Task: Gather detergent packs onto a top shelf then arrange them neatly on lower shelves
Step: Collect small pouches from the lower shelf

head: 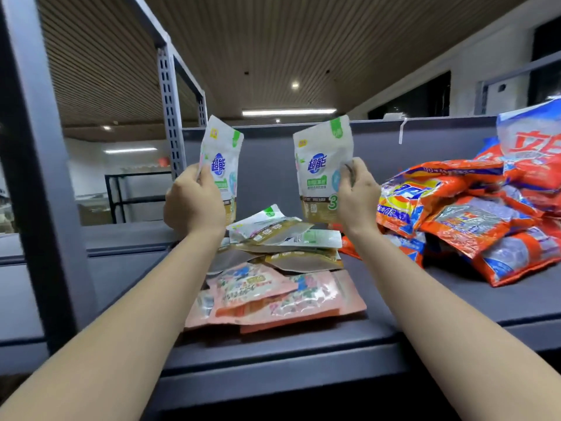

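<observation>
My left hand [194,202] grips a white and green detergent pouch [223,156] and holds it upright above the shelf. My right hand [358,196] grips a second white and green pouch [321,165] the same way, a little to the right. Under both hands lies a loose heap of similar white pouches [282,238]. In front of that heap, flat pink packs [273,296] overlap each other on the dark grey top shelf [455,299].
A big pile of orange and blue detergent bags [473,220] fills the shelf's right side, one blue-white bag [531,135] standing at the back. A grey rack upright [36,177] rises at left, another perforated post [168,110] behind. A grey back panel [409,153] closes the shelf.
</observation>
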Action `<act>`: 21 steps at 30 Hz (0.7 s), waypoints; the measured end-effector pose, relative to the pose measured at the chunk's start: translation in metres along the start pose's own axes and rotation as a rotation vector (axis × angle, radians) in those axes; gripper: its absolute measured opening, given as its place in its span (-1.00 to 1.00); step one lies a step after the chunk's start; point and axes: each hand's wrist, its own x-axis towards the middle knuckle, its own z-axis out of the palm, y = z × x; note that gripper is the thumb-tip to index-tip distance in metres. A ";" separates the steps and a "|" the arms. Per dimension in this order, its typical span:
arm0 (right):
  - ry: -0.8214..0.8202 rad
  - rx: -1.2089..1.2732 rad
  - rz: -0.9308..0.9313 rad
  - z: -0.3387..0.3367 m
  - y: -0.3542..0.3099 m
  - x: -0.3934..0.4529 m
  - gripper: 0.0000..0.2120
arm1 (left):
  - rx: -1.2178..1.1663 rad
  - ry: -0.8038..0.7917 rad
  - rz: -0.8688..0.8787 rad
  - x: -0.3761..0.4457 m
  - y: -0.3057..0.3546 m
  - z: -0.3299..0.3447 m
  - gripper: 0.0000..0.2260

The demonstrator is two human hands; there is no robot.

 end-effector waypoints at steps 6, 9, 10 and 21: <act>-0.472 -0.545 -0.062 0.035 0.036 0.002 -0.74 | 0.003 -0.045 0.117 0.005 0.001 0.061 -0.75; -0.857 -0.572 0.221 0.038 0.055 -0.009 -0.59 | 0.201 -0.549 0.176 -0.010 -0.011 0.091 -0.73; -0.904 -0.516 0.290 0.035 0.057 -0.012 -0.56 | 0.303 -0.799 0.200 -0.016 -0.015 0.100 -0.72; -0.889 -0.474 0.311 0.017 0.042 -0.011 -0.56 | 0.192 -1.036 0.124 -0.019 -0.030 0.092 -0.76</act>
